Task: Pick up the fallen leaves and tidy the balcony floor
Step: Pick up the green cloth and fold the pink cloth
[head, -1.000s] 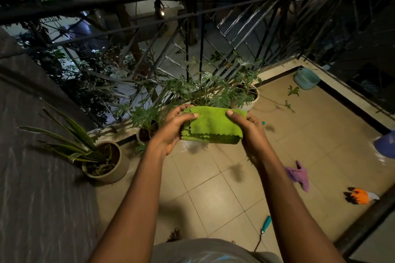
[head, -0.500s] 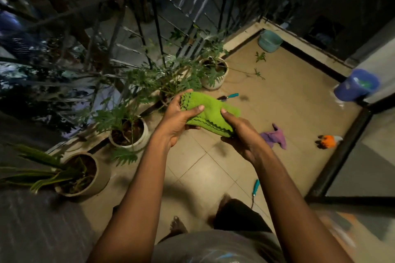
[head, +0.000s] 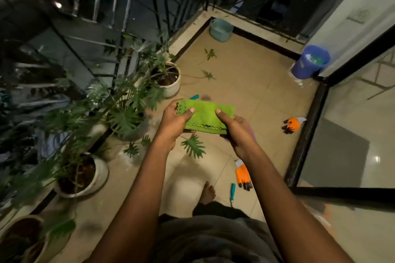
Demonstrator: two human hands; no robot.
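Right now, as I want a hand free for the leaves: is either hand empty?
No: the left hand and the right hand both hold the folded green cloth by its ends.

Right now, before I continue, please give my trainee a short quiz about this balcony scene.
1. True or false: the left hand and the right hand both hold the folded green cloth.
2. The blue plastic bucket stands: A beside the white wall; B on a chair; C on a shelf.
3. How many orange work gloves lie on the beige tiled floor?
Key: 1 true; 2 A; 3 two.
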